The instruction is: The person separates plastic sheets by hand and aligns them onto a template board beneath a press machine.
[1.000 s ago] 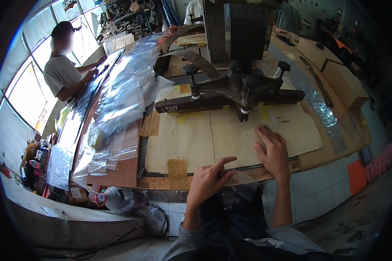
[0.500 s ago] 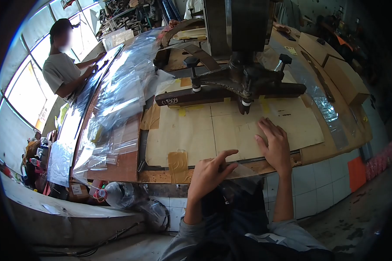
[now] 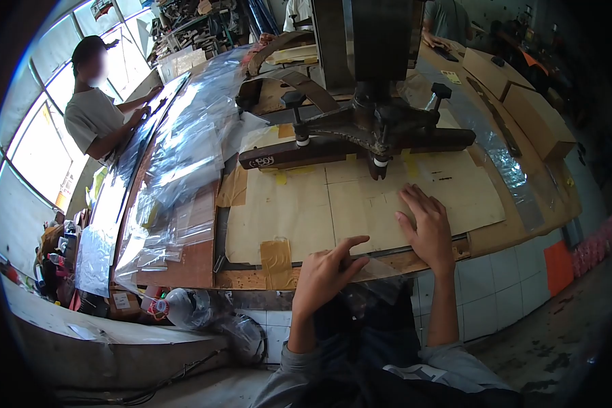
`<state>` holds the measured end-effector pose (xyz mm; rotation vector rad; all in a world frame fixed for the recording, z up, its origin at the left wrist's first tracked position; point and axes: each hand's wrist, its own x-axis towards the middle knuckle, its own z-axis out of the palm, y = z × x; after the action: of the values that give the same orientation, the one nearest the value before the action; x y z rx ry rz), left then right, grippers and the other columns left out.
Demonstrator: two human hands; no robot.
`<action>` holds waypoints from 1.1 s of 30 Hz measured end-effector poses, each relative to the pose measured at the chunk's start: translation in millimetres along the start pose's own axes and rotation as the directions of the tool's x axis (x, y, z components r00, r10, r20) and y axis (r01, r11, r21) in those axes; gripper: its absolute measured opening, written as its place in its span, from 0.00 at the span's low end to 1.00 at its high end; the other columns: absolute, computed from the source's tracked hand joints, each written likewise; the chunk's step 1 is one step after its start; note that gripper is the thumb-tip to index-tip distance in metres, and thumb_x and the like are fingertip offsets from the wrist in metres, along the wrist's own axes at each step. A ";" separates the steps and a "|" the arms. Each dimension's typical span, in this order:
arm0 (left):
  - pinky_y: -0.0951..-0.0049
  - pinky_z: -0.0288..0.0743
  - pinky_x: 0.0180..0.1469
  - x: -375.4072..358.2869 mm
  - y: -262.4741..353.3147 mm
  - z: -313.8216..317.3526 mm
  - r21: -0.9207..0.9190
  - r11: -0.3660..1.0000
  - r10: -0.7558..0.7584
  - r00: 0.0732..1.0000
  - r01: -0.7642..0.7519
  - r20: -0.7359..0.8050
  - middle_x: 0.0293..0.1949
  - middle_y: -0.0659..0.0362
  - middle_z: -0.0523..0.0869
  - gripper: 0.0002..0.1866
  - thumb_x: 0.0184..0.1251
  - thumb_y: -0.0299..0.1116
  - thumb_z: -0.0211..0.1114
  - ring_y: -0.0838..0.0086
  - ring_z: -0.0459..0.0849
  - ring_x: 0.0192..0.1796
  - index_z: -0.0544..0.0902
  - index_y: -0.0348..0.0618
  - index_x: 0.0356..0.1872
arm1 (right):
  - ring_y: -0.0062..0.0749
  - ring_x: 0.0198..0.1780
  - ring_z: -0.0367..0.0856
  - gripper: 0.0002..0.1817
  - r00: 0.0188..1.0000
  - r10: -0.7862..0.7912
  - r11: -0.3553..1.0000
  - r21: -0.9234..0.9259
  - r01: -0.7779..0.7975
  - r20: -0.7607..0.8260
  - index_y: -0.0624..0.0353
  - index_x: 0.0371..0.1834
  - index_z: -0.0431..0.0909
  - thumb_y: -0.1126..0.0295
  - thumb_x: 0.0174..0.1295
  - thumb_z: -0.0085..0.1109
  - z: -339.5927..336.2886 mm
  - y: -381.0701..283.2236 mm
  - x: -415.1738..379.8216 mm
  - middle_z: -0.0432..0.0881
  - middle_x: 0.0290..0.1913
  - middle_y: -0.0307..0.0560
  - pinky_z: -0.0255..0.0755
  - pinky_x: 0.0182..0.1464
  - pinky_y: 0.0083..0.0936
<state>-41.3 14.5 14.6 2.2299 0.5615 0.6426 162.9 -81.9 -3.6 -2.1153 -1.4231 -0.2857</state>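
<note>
My right hand [image 3: 428, 231] lies flat on the cream board [image 3: 285, 217], its fingers stretched toward the press. At the board's front edge is my left hand [image 3: 325, 273], index finger pointing right and thumb apart from it; its other fingers curl under, partly hidden. Beside the left thumb, a piece of clear plastic film [image 3: 382, 270] droops over the front edge. Thin pencil lines and a few dark marks run across the board. Just beyond my right fingertips hangs the dark metal press head [image 3: 377, 132], with a long bar across it.
Brown tape [image 3: 276, 262] covers part of the front edge. Clear plastic sheets [image 3: 183, 149] are heaped on the left. Cardboard boxes [image 3: 538, 122] stand at the right. A person [image 3: 95, 109] works at the left bench; another person [image 3: 449, 24] is at the back right.
Both hands hold nearly the same place and pose. The view has shifted slightly, and the person at the back right shows more, with a hand on the table.
</note>
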 end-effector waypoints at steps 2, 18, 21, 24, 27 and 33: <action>0.72 0.66 0.25 0.1 0.4 -0.1 -0.004 1.000 0.003 1.000 -0.003 -0.003 0.14 0.61 0.70 0.20 0.61 0.34 0.70 0.74 0.69 0.17 0.82 0.52 0.55 | 0.40 0.67 0.70 0.22 1.000 0.001 1.000 0.002 -0.001 0.001 0.62 0.59 0.75 0.62 0.65 0.57 0.1 -0.4 0.1 0.76 0.63 0.50 0.59 0.69 0.42; 0.73 0.66 0.25 0.1 -0.4 0.6 0.008 1.000 0.007 1.000 -0.007 0.000 0.14 0.62 0.71 0.20 0.60 0.34 0.70 0.76 0.70 0.16 0.82 0.51 0.55 | 0.39 0.68 0.70 0.22 1.000 0.013 1.000 -0.004 -0.013 0.014 0.61 0.59 0.75 0.61 0.65 0.57 -1.9 -1.7 0.0 0.76 0.63 0.49 0.59 0.70 0.42; 0.73 0.65 0.25 0.3 -1.1 1.1 0.010 1.000 0.009 1.000 -0.009 -0.001 0.14 0.62 0.71 0.20 0.60 0.34 0.70 0.76 0.70 0.16 0.82 0.52 0.55 | 0.39 0.68 0.70 0.22 1.000 0.014 1.000 -0.001 -0.014 0.015 0.61 0.59 0.75 0.61 0.65 0.56 -1.6 -1.4 -0.1 0.76 0.63 0.49 0.58 0.70 0.42; 0.73 0.65 0.25 0.0 -1.1 1.3 0.013 1.000 -0.001 1.000 0.001 0.005 0.14 0.62 0.70 0.20 0.60 0.35 0.70 0.76 0.70 0.17 0.82 0.52 0.55 | 0.39 0.68 0.70 0.22 1.000 0.015 1.000 0.002 -0.015 0.018 0.61 0.59 0.75 0.61 0.66 0.56 -1.9 -1.6 0.1 0.76 0.63 0.50 0.58 0.70 0.42; 0.73 0.65 0.25 0.4 -0.2 0.5 0.020 1.000 0.002 1.000 -0.002 0.005 0.14 0.61 0.70 0.20 0.60 0.35 0.70 0.76 0.70 0.17 0.82 0.52 0.55 | 0.39 0.68 0.69 0.22 1.000 0.016 1.000 0.006 -0.016 0.022 0.62 0.59 0.75 0.61 0.66 0.56 -1.8 -1.3 -0.2 0.76 0.63 0.50 0.58 0.70 0.42; 0.73 0.65 0.25 0.3 -0.1 1.2 0.018 1.000 -0.002 1.000 0.002 -0.002 0.14 0.61 0.71 0.20 0.60 0.34 0.71 0.76 0.70 0.17 0.82 0.51 0.55 | 0.39 0.68 0.69 0.22 1.000 0.013 1.000 0.005 -0.013 0.020 0.62 0.59 0.75 0.61 0.66 0.56 -2.5 -1.9 0.0 0.76 0.63 0.50 0.58 0.70 0.42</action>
<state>-40.4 14.0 13.8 2.2455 0.5721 0.6414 161.5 -82.8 -1.0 -2.1278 -1.4197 -0.2557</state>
